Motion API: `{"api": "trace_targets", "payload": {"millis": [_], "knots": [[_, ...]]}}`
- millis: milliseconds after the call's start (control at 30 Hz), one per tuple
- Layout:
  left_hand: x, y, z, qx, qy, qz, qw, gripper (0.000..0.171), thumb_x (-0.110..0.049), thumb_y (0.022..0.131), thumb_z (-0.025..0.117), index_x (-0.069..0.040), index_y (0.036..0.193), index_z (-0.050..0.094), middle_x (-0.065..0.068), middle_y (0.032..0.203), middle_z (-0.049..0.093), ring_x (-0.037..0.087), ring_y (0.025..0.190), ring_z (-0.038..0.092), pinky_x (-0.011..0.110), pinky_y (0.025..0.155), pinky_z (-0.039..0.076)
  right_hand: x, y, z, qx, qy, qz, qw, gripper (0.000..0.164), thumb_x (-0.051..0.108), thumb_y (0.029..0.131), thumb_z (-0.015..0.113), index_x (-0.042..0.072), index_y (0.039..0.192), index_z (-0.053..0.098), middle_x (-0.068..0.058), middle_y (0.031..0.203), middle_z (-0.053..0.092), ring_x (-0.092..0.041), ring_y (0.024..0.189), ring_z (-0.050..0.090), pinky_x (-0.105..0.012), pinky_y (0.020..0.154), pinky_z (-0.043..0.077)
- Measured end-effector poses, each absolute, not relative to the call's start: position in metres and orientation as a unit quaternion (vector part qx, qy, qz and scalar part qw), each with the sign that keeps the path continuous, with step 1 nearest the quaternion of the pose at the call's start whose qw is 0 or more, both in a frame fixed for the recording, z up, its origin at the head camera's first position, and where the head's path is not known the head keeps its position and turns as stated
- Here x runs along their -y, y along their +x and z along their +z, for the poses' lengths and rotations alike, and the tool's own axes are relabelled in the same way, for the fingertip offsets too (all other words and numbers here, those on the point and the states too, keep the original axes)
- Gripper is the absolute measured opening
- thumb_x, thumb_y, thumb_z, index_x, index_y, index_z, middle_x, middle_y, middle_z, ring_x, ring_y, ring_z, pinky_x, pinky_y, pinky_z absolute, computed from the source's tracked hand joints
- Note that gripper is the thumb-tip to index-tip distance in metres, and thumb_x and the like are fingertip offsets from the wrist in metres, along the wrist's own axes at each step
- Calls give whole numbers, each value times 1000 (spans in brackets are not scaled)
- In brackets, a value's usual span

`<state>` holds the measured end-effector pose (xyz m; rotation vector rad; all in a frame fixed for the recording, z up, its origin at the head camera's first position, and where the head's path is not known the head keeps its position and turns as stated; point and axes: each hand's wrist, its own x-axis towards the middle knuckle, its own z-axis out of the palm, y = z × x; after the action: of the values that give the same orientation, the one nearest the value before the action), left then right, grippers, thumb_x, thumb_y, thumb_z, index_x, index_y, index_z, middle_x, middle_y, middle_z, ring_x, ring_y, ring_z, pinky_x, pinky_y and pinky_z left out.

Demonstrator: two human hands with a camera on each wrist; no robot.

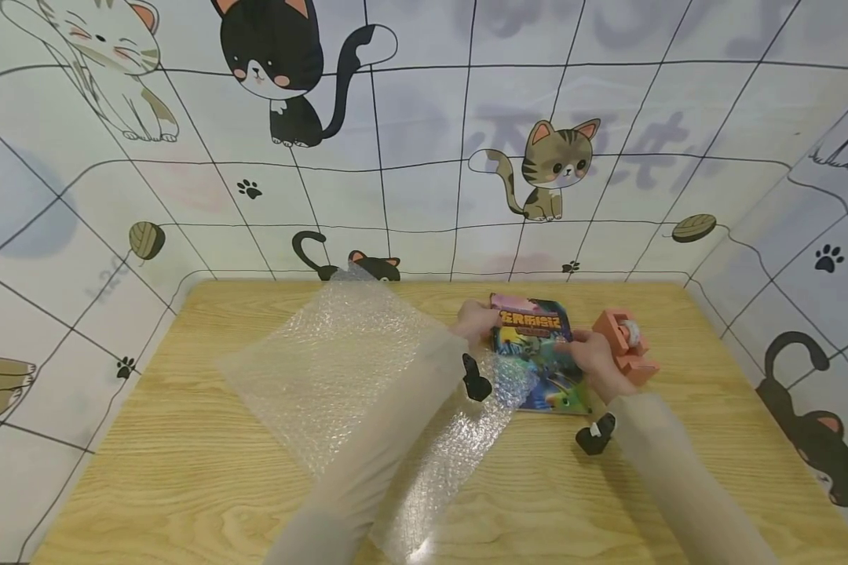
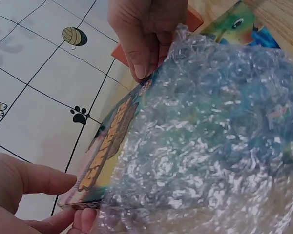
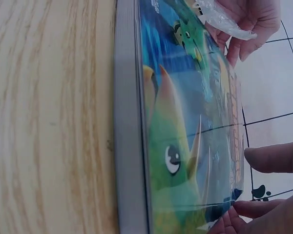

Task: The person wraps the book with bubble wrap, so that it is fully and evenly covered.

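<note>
A colourful picture book (image 1: 561, 377) with cartoon dinosaurs on its cover lies at the right of the table. My left hand (image 1: 476, 322) grips its upper left edge, thumb on top and fingers below in the left wrist view. On the opposite edge, my right hand (image 1: 595, 359) holds the book, fingers under it in the right wrist view. A clear sheet of bubble wrap (image 1: 339, 337) spreads over the table to the left. One corner of the wrap overlaps the book's lower left cover, and my left forearm crosses above the sheet.
An orange tape dispenser (image 1: 632, 365) with a roll in it stands just right of my right hand. The wood-grain table (image 1: 184, 463) ends at the back against a wall covering (image 1: 424, 196) printed with cats and grid lines.
</note>
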<state>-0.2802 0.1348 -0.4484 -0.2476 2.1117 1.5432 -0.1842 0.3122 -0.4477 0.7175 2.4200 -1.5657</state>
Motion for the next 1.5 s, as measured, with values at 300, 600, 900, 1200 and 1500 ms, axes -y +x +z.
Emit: {"api": "trace_targets", "payload": {"millis": [300,600,900,1200,1500], "knots": [[-137,-280,-451,-757,-99,600,238,40,5,79,66,-6,117,59,9,107,61,21,87,59,34,74,52,-313,-186,-450,-796,238,-550,86,61,4,92,52,-14,141,22,-34,144,24,-47,131,25,-56,106,27],[-135,-275,-447,-708,-44,662,242,43,7,82,61,-11,121,53,11,103,59,18,79,57,33,68,50,-316,-186,-450,-787,226,-567,90,61,3,93,49,-12,143,18,-33,145,24,-43,131,28,-49,103,33],[-138,-280,-437,-603,-34,752,265,43,3,82,62,-11,122,53,12,93,63,19,80,61,36,80,54,-329,-182,-447,-749,195,-620,130,63,21,100,43,-3,148,12,-27,150,19,-37,134,27,-45,108,30],[-136,-282,-415,-569,-24,771,285,39,1,86,60,-11,121,51,9,93,62,18,80,59,34,82,52,-338,-172,-426,-674,190,-702,127,74,27,97,51,3,150,6,3,116,46,-4,98,53,-17,79,47],[-127,-281,-392,-548,-9,782,298,42,4,87,58,-9,126,49,9,92,60,19,80,58,44,97,44,-337,-164,-397,-631,157,-754,91,51,15,97,51,6,141,27,6,108,49,0,87,52,-15,74,47]]}}
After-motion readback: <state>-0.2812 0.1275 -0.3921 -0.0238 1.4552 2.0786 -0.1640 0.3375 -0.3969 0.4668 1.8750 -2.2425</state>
